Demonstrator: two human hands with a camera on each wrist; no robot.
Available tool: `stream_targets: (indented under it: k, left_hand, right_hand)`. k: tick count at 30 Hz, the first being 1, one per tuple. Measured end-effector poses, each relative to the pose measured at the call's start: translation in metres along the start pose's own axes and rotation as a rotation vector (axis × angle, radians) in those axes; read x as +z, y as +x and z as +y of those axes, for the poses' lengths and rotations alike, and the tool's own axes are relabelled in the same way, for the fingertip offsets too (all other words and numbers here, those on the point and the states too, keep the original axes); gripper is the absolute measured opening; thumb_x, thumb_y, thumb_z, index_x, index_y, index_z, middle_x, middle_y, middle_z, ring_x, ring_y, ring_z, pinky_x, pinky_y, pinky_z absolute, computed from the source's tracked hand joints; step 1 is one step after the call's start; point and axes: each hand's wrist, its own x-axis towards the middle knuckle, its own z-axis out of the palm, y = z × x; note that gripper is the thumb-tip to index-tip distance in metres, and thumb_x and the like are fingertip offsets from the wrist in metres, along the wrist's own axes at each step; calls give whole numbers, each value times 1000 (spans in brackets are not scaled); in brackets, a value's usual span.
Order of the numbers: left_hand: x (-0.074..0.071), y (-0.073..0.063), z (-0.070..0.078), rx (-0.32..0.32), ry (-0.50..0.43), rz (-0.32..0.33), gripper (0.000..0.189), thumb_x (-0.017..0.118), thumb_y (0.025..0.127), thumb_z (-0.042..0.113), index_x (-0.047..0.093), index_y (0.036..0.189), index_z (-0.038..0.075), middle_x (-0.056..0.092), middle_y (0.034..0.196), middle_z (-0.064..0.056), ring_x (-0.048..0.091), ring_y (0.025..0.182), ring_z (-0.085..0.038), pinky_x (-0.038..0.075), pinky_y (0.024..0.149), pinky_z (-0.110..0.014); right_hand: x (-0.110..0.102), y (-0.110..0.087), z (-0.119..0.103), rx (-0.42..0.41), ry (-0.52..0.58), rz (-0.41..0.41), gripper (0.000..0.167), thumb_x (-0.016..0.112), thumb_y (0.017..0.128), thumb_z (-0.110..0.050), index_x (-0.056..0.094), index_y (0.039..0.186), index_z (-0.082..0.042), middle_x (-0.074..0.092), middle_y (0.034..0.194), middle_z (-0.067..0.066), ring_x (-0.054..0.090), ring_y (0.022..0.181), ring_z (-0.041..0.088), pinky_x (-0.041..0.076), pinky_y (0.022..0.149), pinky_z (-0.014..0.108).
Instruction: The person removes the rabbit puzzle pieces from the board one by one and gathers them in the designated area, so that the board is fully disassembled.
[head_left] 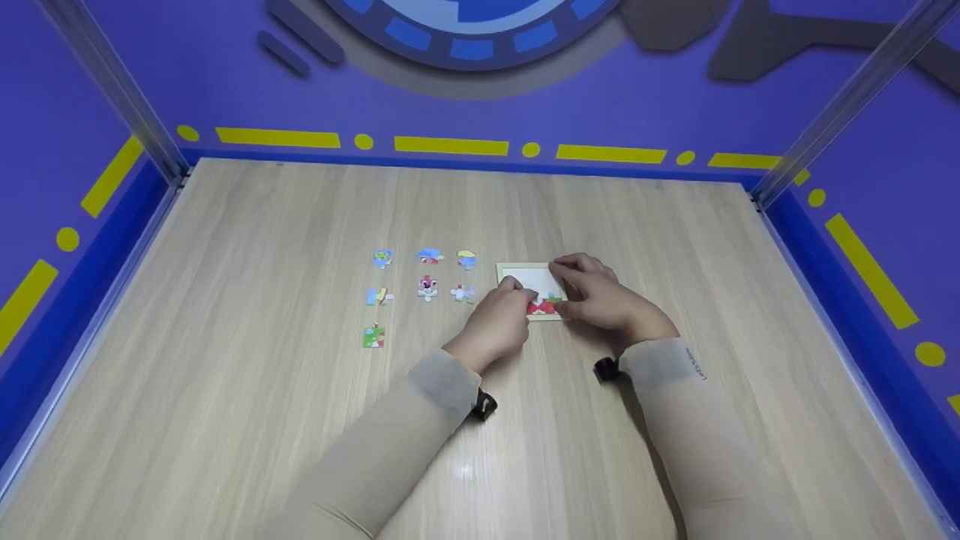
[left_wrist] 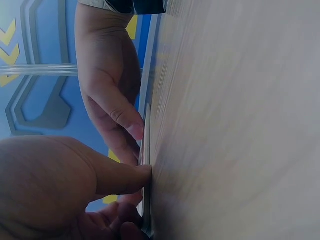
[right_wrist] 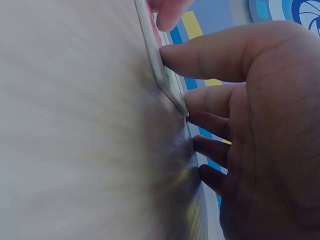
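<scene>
A small jigsaw puzzle tray (head_left: 512, 265) with a pale rim lies on the table, red and green puzzle pieces (head_left: 541, 307) along its near side. My left hand (head_left: 496, 321) grips its near left part with curled fingers, the thumb reaching over the inside. At the right side my right hand (head_left: 604, 294) holds the tray between thumb and forefinger. Its other fingers rest on the table in the right wrist view. The left wrist view shows the tray (left_wrist: 146, 157) edge-on with both thumbs against it. My hands hide part of the tray's inside.
Several loose jigsaw pieces lie left of the tray in rough rows, among them a piece with a face (head_left: 427, 286) and a green piece (head_left: 373, 336). The wooden table (head_left: 247, 315) is walled by purple panels (head_left: 480, 112) at the back and sides.
</scene>
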Motion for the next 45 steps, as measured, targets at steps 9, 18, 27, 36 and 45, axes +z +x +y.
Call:
stream_targets:
  k: [9, 18, 27, 36, 45]
  left_hand:
    - [-4, -2, 1, 10, -10, -13, 52, 62, 108, 2, 65, 159, 10, 57, 151, -11, 68, 132, -25, 56, 118, -38]
    - [-19, -17, 19, -6, 3, -6, 45, 65, 110, 8, 68, 155, 12, 58, 151, -10, 68, 130, -26, 56, 117, -40]
    - [-19, -17, 20, -8, 21, 39, 37, 66, 112, 14, 74, 148, 17, 72, 132, -7, 73, 117, -24, 60, 106, -41]
    - [-17, -15, 18, -14, 2, 45, 41, 73, 108, 10, 74, 149, 13, 72, 134, -8, 72, 122, -24, 59, 111, -40]
    - [-22, -19, 16, 2, 4, 47, 40, 73, 110, 13, 74, 150, 12, 72, 138, -9, 72, 128, -26, 59, 114, -41]
  right_hand:
    - [0, 0, -1, 3, -17, 3, 82, 73, 103, -34, 41, 176, -13, 38, 180, 11, 28, 169, 41, 21, 139, 68]
    - [-2, 0, 1, -19, 13, -5, 84, 74, 102, -31, 40, 176, -11, 37, 179, 10, 26, 169, 41, 21, 140, 66]
    - [-1, 0, 0, -8, 23, -4, 85, 75, 101, -31, 40, 176, -11, 37, 179, 10, 26, 170, 40, 20, 140, 66]
    - [-2, 0, 0, -9, 16, -6, 85, 74, 100, -29, 40, 176, -12, 37, 179, 8, 27, 169, 40, 21, 139, 66]
    - [-1, 1, 0, -15, 9, -7, 85, 74, 102, -32, 40, 176, -12, 37, 179, 9, 27, 169, 40, 21, 139, 66]
